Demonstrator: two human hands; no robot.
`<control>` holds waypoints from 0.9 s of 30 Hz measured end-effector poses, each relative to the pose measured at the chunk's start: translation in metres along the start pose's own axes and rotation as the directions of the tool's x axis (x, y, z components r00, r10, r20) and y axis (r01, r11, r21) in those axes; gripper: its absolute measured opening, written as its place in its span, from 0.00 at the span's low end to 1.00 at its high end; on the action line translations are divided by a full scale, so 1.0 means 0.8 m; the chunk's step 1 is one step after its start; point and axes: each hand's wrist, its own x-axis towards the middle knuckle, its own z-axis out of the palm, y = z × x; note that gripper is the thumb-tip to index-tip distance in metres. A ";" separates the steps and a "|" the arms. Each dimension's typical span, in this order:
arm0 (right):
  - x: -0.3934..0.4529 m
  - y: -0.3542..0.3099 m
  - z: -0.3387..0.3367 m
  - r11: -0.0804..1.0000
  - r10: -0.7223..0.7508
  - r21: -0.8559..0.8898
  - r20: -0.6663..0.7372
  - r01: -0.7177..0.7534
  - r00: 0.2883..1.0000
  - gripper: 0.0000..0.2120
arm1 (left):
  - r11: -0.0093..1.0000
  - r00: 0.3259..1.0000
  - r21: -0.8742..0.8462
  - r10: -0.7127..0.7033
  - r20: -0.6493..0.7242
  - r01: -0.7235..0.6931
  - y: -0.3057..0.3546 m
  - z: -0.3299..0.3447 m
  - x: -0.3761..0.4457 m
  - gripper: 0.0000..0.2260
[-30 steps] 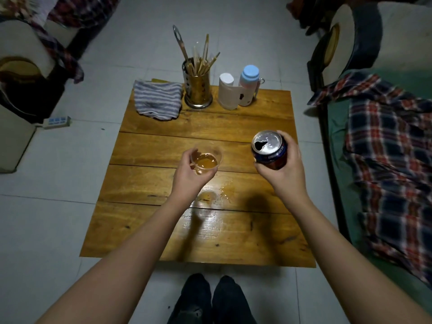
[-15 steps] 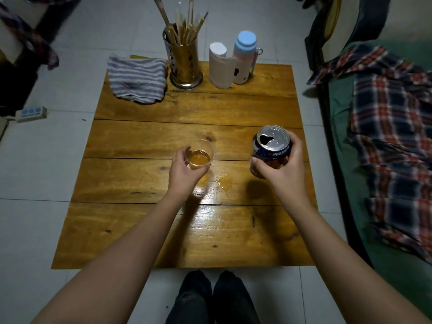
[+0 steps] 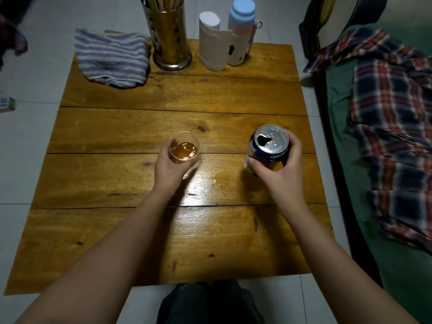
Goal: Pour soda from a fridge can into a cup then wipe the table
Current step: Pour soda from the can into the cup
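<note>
Seated before a low wooden worktop (image 3: 177, 118), a person holds a drink in each hand. Left hand (image 3: 169, 168) curls its grip around a small clear cup (image 3: 184, 148), which holds amber soda and sits near the middle of the worktop. Right hand (image 3: 280, 169) wraps its grip around an opened soda can (image 3: 268, 146), thumb on the near side and fingers on the far side, toward the right edge; the can is upright with its mouth open to the camera. Whether the cup and the can rest on the wood or are lifted just clear of it cannot be told. Between the two hands, a small wet spill (image 3: 216, 181) shines on the planks. A striped cloth (image 3: 112, 58) lies crumpled at the far left corner, partly over the edge. Along the far edge stand a metal holder (image 3: 169, 40) filled with sticks, a white paper roll (image 3: 212, 43) and, touching it, a bottle (image 3: 240, 31) with a pale blue cap. A plaid shirt (image 3: 395, 118) is spread over green bedding beyond the right edge. Dark trouser knees (image 3: 210, 302) show below the near edge.
</note>
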 end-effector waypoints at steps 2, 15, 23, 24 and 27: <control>-0.001 0.001 0.005 1.000 0.013 0.003 0.004 -0.013 1.000 0.36 | 1.000 1.000 -0.018 0.007 0.010 -0.007 -0.002 0.000 0.003 0.34; -0.003 -0.033 -0.003 1.000 0.020 -0.003 0.026 -0.020 0.999 0.37 | 0.995 0.993 0.090 -0.057 0.100 0.048 0.011 -0.016 -0.005 0.35; -0.021 -0.106 -0.044 1.000 -0.012 -0.013 0.059 0.013 0.998 0.37 | 0.967 0.955 0.062 -0.232 -0.186 0.247 0.066 -0.053 -0.060 0.16; -0.024 -0.117 -0.051 1.000 -0.019 -0.009 0.067 0.019 0.998 0.37 | 0.961 0.947 0.046 -0.259 -0.192 0.272 0.074 -0.055 -0.070 0.13; -0.035 -0.149 -0.071 0.999 -0.036 -0.014 0.110 0.038 0.993 0.38 | 0.929 0.923 -0.030 -0.370 -0.102 0.369 0.102 -0.053 -0.104 0.08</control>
